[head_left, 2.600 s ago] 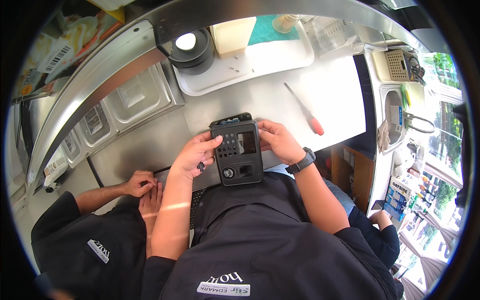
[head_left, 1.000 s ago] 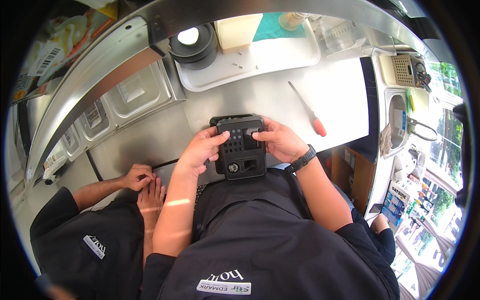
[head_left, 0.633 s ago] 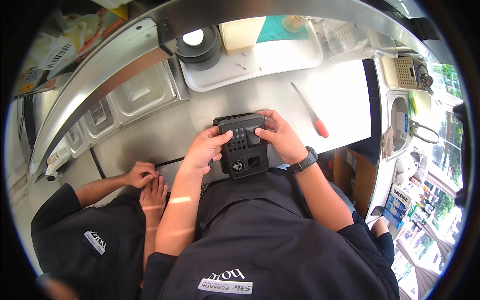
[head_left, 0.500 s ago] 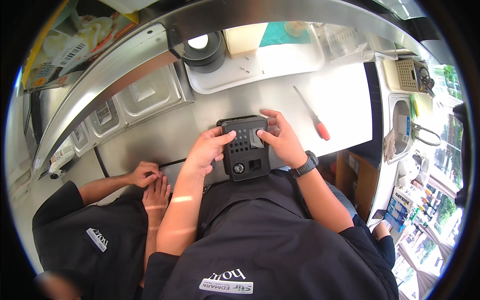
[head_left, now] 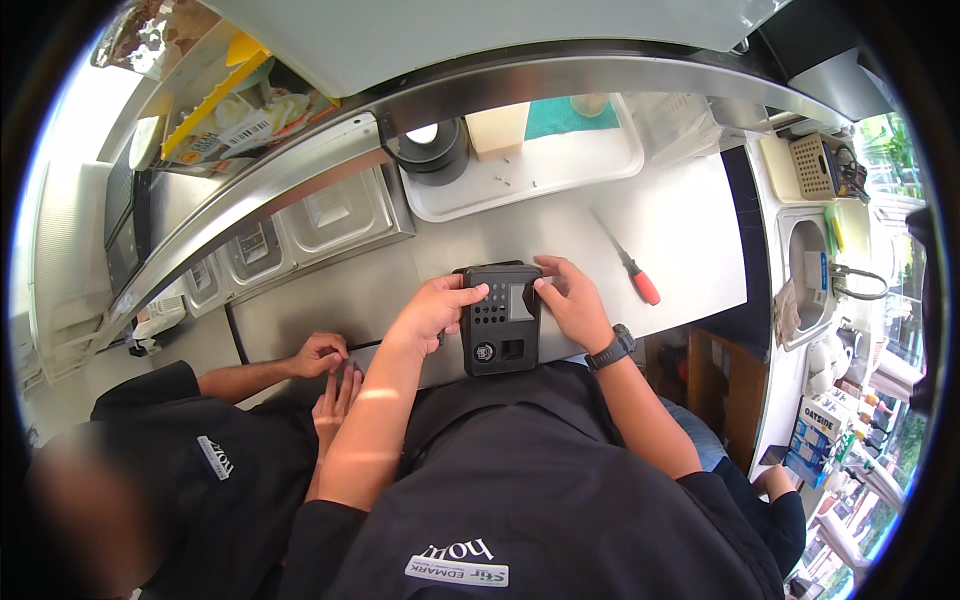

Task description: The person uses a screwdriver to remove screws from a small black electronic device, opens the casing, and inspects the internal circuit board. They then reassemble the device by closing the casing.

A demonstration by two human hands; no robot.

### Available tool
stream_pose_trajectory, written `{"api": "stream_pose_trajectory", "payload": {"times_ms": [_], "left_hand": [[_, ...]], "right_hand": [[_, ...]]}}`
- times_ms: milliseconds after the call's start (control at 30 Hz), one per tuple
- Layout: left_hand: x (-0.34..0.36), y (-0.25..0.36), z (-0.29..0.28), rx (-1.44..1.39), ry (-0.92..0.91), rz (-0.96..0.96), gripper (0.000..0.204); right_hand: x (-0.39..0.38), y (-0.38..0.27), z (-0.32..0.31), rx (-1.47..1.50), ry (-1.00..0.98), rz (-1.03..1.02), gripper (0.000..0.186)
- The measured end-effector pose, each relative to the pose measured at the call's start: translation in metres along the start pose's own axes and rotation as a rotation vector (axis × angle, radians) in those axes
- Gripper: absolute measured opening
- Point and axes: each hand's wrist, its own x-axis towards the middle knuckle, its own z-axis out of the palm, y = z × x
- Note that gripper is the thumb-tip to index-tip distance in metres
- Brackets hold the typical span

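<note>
A black keypad terminal (head_left: 513, 335) with a small grey screen, round keys and a square window lies between my hands at the counter's near edge. My left hand (head_left: 436, 310) grips its left side, thumb on the front face beside the keys and fingers behind. Opposite it, my right hand (head_left: 574, 308) holds the upper right edge, its thumb by the screen. The fingers behind the terminal are partly hidden. To the right, a screwdriver (head_left: 643, 284) with a red handle lies on the counter, away from both hands.
Beyond the terminal stands a white tray (head_left: 450, 205) with small screws, a dark round container (head_left: 434, 160) and a teal cloth (head_left: 560, 117). Metal food pans (head_left: 340, 220) sit at the left. A co-worker's hands (head_left: 330, 370) rest near my left forearm. A sink (head_left: 805, 265) is far right.
My right thumb has slid off the screen to the terminal's right edge. The whole view has shifted, so the counter appears lower. Both hands keep hold of the terminal.
</note>
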Motion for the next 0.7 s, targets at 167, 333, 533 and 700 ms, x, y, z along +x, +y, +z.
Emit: {"api": "stream_pose_trajectory", "payload": {"times_ms": [167, 333, 533, 700], "left_hand": [[-0.006, 0.005, 0.004, -0.008, -0.039, 0.047, 0.021], [-0.013, 0.012, 0.014, 0.028, -0.033, 0.085, 0.022], [-0.023, 0.010, 0.008, 0.067, -0.077, 0.069, 0.029], [-0.031, 0.010, 0.007, -0.010, 0.009, 0.066, 0.036]], "right_hand": [[0.016, -0.017, -0.004, -0.168, -0.056, -0.280, 0.039], [0.041, -0.039, 0.000, -0.312, -0.337, -0.486, 0.040], [0.080, -0.053, -0.007, -0.060, -0.870, -0.061, 0.035], [0.112, -0.051, 0.000, 0.059, -1.100, -0.052, 0.037]]}}
